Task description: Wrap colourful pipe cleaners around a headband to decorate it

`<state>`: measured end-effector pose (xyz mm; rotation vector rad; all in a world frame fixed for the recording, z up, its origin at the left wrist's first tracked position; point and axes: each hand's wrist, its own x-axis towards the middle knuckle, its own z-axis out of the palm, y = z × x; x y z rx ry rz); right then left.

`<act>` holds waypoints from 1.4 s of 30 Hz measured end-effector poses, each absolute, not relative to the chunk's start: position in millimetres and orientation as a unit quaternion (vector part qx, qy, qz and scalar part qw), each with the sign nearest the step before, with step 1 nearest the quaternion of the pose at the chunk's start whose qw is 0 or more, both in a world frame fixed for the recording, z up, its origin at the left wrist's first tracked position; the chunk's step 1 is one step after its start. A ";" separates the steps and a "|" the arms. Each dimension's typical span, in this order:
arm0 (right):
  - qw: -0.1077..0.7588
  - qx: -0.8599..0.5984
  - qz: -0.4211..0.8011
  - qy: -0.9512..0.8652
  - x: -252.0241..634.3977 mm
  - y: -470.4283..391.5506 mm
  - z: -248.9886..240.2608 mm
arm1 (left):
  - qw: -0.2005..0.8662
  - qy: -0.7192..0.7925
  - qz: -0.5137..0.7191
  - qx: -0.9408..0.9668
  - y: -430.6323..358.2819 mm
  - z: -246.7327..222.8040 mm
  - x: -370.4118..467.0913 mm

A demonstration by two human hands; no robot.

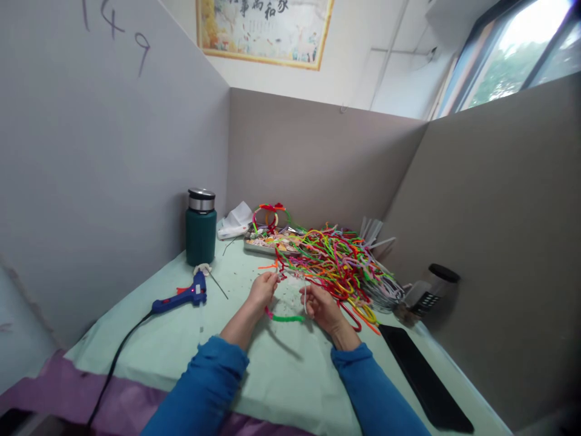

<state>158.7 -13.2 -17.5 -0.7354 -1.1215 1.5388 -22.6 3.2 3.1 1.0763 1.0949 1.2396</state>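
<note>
My left hand [264,290] is pinched near the middle of the table, with a bit of red pipe cleaner [282,266] at its fingertips. Below it a green and pink pipe cleaner [288,318] stretches toward the right hand; whether a hand grips it is unclear. Closed fingers of my right hand [318,303] hold a thin white strip [305,298] upright. Behind both hands lies a big tangled heap of coloured pipe cleaners [338,257].
A blue glue gun [184,296] with a black cord and a green bottle [200,230] are at left. Behind are a metal tray [263,247] and white tissue [236,219]. At right lie a black slab [424,375] and a tipped jar [429,293].
</note>
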 end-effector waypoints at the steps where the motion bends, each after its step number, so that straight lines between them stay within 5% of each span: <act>1: 0.521 -0.313 0.642 -0.468 158.6 -13.6 -16.9 | 0.545 0.463 0.518 0.469 3.0 2.6 -21.1; 6: 0.519 -0.337 0.633 -0.465 156.6 -13.0 -16.7 | 0.528 0.463 0.498 0.508 -1.4 3.2 -18.4; 12: 0.609 -0.342 0.585 -0.412 159.8 -3.1 -23.5 | 0.646 0.407 0.464 0.449 -0.2 0.4 -22.4; 18: 0.605 -0.351 0.590 -0.403 161.3 -3.6 -21.1 | 0.697 0.396 0.449 0.394 1.4 -0.5 -25.2; 34: 0.602 -0.357 0.565 -0.437 158.8 -3.2 -22.1 | 0.586 0.439 0.410 0.543 -1.2 -3.7 -20.8; 42: 0.749 -0.348 0.439 -0.353 182.2 1.6 0.1 | 0.509 0.472 0.384 0.609 -2.2 -6.7 -14.6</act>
